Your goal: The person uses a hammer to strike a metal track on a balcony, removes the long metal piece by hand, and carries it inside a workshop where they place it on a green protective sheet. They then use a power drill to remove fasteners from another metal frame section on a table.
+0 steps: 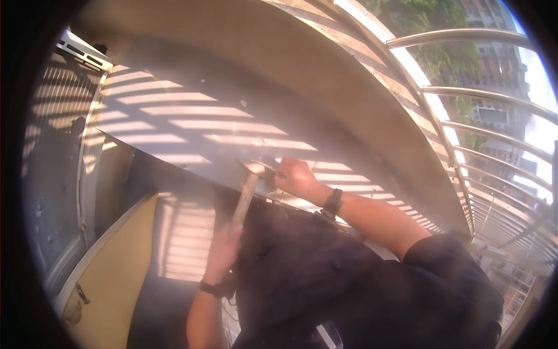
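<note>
My left hand [224,247] is closed around the pale wooden handle of a hammer [246,198], which points up and away from me. The hammer's dark head lies low over the near edge of a grey ledge [192,148]. Just right of that head, my right hand [295,175] is closed in a fist. Something dark shows between the fist and the hammer head, too blurred to name. Dark bands circle both my wrists. A few small pale bits [243,103] lie on the ledge.
Sunlit stripes cross the ledge. Behind it a tan wall [325,75] curves round to the right, with metal railing bars [494,93] beyond. A ribbed panel [64,110] stands at left. Below it is a yellow door-like panel [113,273] with a small metal fitting.
</note>
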